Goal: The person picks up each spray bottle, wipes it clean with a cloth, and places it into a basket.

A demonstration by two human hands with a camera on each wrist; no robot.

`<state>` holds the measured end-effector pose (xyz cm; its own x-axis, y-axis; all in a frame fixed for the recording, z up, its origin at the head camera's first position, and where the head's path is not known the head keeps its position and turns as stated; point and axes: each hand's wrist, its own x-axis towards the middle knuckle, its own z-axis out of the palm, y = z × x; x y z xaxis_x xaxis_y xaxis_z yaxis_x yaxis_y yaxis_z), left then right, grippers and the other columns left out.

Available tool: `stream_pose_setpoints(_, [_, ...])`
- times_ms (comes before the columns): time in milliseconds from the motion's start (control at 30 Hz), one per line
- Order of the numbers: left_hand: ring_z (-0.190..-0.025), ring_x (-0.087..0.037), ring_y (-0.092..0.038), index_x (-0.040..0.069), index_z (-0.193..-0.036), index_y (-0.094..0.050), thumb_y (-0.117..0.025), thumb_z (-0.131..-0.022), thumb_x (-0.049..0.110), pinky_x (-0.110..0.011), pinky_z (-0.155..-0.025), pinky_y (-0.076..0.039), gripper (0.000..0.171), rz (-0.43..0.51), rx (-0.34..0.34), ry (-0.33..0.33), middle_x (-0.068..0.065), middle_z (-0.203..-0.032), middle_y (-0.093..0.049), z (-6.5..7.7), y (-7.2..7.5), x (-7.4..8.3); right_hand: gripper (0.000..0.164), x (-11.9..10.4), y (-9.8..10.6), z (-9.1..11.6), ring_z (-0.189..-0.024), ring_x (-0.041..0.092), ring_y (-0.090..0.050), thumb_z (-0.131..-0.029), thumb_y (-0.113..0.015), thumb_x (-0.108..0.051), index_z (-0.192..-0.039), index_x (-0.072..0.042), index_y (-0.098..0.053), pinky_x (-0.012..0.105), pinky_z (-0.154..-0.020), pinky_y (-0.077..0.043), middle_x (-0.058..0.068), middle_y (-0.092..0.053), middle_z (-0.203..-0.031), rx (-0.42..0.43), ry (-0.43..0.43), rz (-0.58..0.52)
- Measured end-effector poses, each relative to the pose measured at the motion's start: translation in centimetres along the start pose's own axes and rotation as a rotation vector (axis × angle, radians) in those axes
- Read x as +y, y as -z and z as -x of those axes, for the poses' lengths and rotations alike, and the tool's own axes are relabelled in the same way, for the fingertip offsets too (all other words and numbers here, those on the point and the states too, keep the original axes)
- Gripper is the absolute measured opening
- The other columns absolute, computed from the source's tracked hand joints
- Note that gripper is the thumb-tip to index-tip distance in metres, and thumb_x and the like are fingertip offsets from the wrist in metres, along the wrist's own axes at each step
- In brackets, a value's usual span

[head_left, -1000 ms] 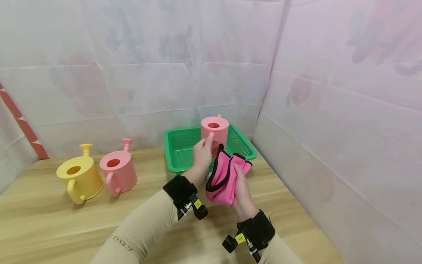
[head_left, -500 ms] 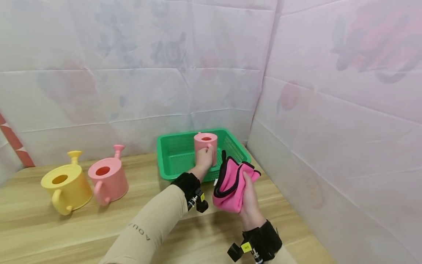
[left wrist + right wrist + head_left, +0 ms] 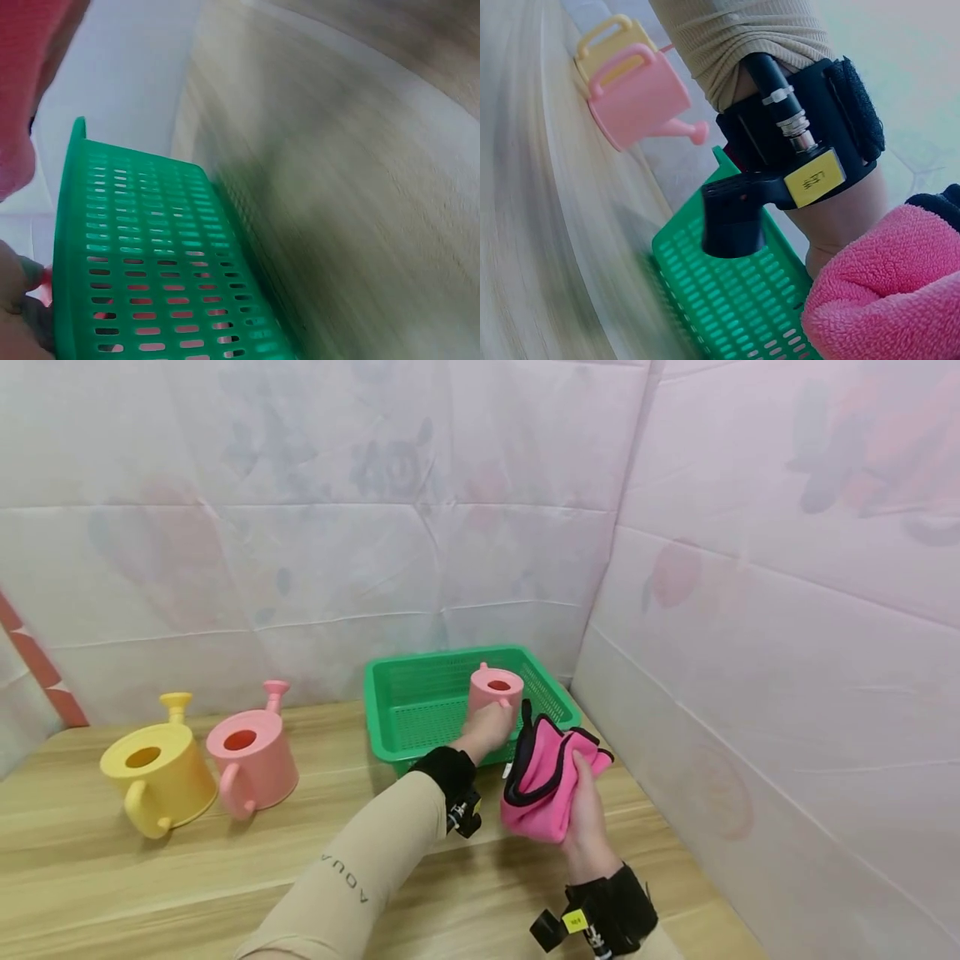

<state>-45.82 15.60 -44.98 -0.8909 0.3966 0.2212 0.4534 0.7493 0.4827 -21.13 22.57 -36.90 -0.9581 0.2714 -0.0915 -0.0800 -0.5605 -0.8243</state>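
My left hand [image 3: 489, 727] grips a pink watering can [image 3: 495, 683] by its handle side, low inside the green basket [image 3: 369, 710]. Most of the can's lower body is hidden by the hand and the basket's near wall. In my right hand [image 3: 588, 810] is a folded pink cloth [image 3: 542, 793] with black edging, held in front of the basket's near right corner. Its fluffy side shows in the right wrist view, where the cloth [image 3: 885, 292] hides the hand. Through the basket's slots [image 3: 157, 285] in the left wrist view, bits of pink are visible.
A yellow watering can [image 3: 161, 777] and another pink watering can [image 3: 258, 760] stand side by side on the left of the wooden table [image 3: 187, 893]. Draped sheets rise behind the table and along its right side, with the basket close to their corner.
My left hand has lowered the pink watering can into the basket, and in the last half second it has shifted slightly right. My right hand still holds the cloth, a little farther right.
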Motion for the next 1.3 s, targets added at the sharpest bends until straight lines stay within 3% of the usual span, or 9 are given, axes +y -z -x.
stream_pose_setpoints(67, [-0.067,-0.012,-0.056,0.016,-0.121,-0.057,-0.028,-0.102,0.024,-0.029,-0.068,-0.045,0.036,-0.083,-0.084,0.009,0.002,-0.075,-0.059,-0.8,-0.7,-0.4,0.036,-0.2,0.1,0.1,-0.104,0.002,-0.049,-0.099,-0.038,-0.04,-0.124,-0.016,-0.042,0.017,-0.091,-0.037,-0.008,-0.054,-0.112,-0.001,0.006,-0.003])
stream_pose_setpoints(100, [-0.072,-0.016,-0.056,0.017,-0.125,-0.054,-0.024,-0.102,0.019,-0.034,-0.069,-0.045,0.038,-0.242,-0.154,0.079,-0.001,-0.081,-0.058,1.3,1.5,1.8,0.036,-0.3,0.1,0.1,-0.105,0.002,-0.049,-0.099,-0.038,-0.04,-0.125,-0.016,-0.041,0.017,-0.092,-0.037,-0.008,-0.053,-0.113,-0.003,0.008,-0.003])
stream_pose_setpoints(233, [-0.067,-0.018,-0.046,0.011,-0.124,-0.052,-0.033,-0.102,0.021,-0.032,-0.062,-0.039,0.031,-0.117,-0.236,0.245,-0.007,-0.082,-0.05,8.6,9.5,8.3,0.038,-0.6,0.4,0.4,-0.108,0.002,-0.047,-0.098,-0.039,-0.041,-0.128,-0.017,-0.039,0.017,-0.093,-0.036,-0.008,-0.051,-0.117,-0.001,-0.004,-0.023])
stream_pose_setpoints(333, [-0.056,-0.016,-0.035,0.007,-0.104,-0.058,-0.028,-0.103,0.027,-0.03,-0.058,-0.033,0.036,-0.062,-0.234,0.297,-0.006,-0.071,-0.042,10.9,12.3,10.4,0.038,-0.7,0.6,0.5,-0.106,0.002,-0.048,-0.099,-0.039,-0.04,-0.129,-0.016,-0.038,0.017,-0.092,-0.037,-0.007,-0.052,-0.116,0.003,-0.009,-0.052])
stream_pose_setpoints(467, [-0.062,-0.019,-0.043,0.008,-0.082,-0.053,-0.025,-0.102,0.036,-0.033,-0.065,-0.038,0.044,-0.063,-0.177,0.309,-0.007,-0.072,-0.047,9.9,10.8,9.6,0.035,-0.7,0.9,0.7,-0.104,0.002,-0.05,-0.1,-0.038,-0.037,-0.127,-0.015,-0.04,0.017,-0.091,-0.038,-0.007,-0.054,-0.113,0.011,-0.011,-0.077])
stream_pose_setpoints(700, [-0.105,-0.026,-0.056,0.017,-0.096,-0.059,-0.017,-0.102,0.04,-0.048,-0.091,-0.039,0.048,-0.09,-0.111,0.221,-0.008,-0.108,-0.062,8.7,8.5,7.2,0.037,-0.3,0.9,0.6,-0.105,0.002,-0.049,-0.099,-0.039,-0.038,-0.129,-0.015,-0.038,0.017,-0.092,-0.037,-0.008,-0.054,-0.115,-0.003,-0.022,-0.075])
stream_pose_setpoints(833, [-0.107,-0.028,-0.056,0.019,-0.102,-0.06,-0.021,-0.103,0.037,-0.048,-0.088,-0.04,0.043,-0.139,-0.088,0.167,-0.006,-0.117,-0.061,8.9,8.7,6.7,0.037,-0.2,0.7,0.4,-0.106,0.002,-0.049,-0.099,-0.038,-0.038,-0.129,-0.016,-0.038,0.017,-0.092,-0.037,-0.008,-0.053,-0.116,-0.017,-0.033,-0.076])
stream_pose_setpoints(1067, [-0.096,-0.023,-0.06,0.016,-0.09,-0.06,-0.034,-0.101,0.023,-0.045,-0.086,-0.042,0.029,-0.292,-0.022,0.084,-0.002,-0.098,-0.065,9.2,8.5,6.0,0.032,0.4,0.4,-0.1,-0.103,0.002,-0.051,-0.1,-0.037,-0.037,-0.122,-0.015,-0.042,0.017,-0.09,-0.038,-0.007,-0.056,-0.11,-0.038,-0.045,-0.08])
stream_pose_setpoints(1300, [-0.092,-0.022,-0.059,0.014,-0.102,-0.061,-0.045,-0.098,0.021,-0.041,-0.081,-0.043,0.018,-0.474,0.017,0.036,-0.002,-0.097,-0.062,9.9,8.7,5.8,0.04,0.7,-0.2,-0.4,-0.106,0.001,-0.05,-0.097,-0.042,-0.042,-0.129,-0.018,-0.04,0.017,-0.092,-0.037,-0.009,-0.056,-0.115,-0.043,-0.087,-0.054])
